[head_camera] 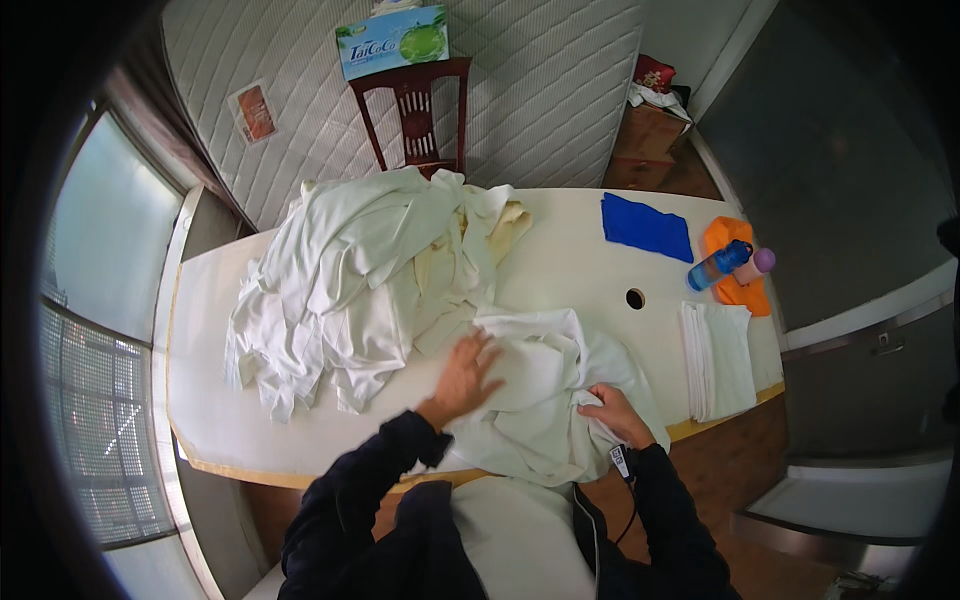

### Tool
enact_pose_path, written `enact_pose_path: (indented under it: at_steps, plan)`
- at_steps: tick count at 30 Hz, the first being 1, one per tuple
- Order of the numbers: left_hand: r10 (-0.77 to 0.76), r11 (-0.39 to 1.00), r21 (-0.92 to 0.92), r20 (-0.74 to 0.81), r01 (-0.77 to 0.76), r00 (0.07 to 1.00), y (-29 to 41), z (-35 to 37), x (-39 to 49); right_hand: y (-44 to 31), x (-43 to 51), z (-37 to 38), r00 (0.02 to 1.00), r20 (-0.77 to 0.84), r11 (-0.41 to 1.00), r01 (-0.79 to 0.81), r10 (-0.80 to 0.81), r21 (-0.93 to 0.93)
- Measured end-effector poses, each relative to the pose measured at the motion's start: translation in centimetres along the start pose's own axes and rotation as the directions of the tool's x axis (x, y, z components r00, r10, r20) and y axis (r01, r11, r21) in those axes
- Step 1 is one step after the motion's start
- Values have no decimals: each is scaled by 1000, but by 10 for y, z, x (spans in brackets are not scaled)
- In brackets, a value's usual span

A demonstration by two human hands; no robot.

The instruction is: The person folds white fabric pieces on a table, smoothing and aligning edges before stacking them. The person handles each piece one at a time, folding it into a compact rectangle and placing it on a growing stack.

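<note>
A crumpled white cloth (525, 375) lies at the table's front edge, partly hanging over it. My right hand (615, 412) pinches a fold of this cloth between thumb and fingers. Over the cloth's left side is my left hand (465, 379), slightly blurred, with its fingers spread and nothing held. Whether it touches the cloth, I cannot tell. To its left rises a large loose heap of white cloths (345, 277), with some yellowish fabric (510, 229) showing at its right side.
Folded white cloths (718, 360) are stacked at the table's (217, 405) right end. Behind them, a blue water bottle (718, 266) and a pink bottle (754, 266) lie by an orange cloth (727, 292). A folded blue cloth (646, 227) lies near a round hole (635, 298). A wooden chair (416, 112) stands beyond.
</note>
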State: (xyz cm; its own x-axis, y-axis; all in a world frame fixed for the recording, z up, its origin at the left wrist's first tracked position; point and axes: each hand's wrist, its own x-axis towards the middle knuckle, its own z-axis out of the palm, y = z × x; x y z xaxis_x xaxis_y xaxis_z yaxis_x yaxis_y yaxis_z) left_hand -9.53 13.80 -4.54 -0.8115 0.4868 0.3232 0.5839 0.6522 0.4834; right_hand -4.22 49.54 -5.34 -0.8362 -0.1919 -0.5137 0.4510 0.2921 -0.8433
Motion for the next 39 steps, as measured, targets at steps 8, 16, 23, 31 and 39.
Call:
enact_pose_path:
  at_steps: [8, 16, 23, 31, 39]
  plan:
    - [-175, 984, -30, 20, 176, 984, 26, 10, -87, -47, -22, -18, 870, 488, 996, -39, 74, -81]
    - [-476, 872, 16, -208, 490, 854, -14, -12, -90, -87, -19, -22, 944, 317, 947, 181, -92, -267]
    - [-745, 624, -506, -156, 596, 648, 20, -11, -79, -54, 50, -18, 912, -324, 954, 177, -251, -240]
    - [-791, 608, -573, -493, 549, 362, 11, -62, -64, -73, -11, -63, 641, -641, 845, 534, -423, -24]
    - [-507, 850, -200, -563, 487, 653, 38, -16, -84, -55, -84, -49, 714, -593, 784, -101, -372, -613]
